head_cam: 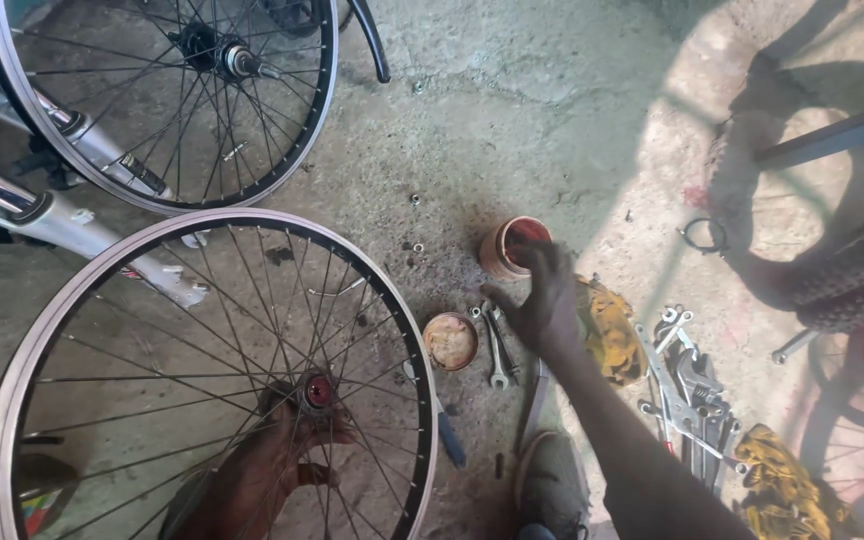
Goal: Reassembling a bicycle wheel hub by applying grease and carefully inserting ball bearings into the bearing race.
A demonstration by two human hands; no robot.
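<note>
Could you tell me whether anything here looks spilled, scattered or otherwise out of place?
Yes: small nuts lie loose on the concrete floor, and the grease tub by the right hand stands open, its lid lying apart beside the spanners.

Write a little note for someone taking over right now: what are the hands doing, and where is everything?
Left hand holds the hub of the near wheel from behind the spokes. Right hand reaches, fingers spread, to the open grease tub. Its lid lies by the rim, spanners beside it. The hub looks red. Whether greasing is done I cannot tell.
</note>
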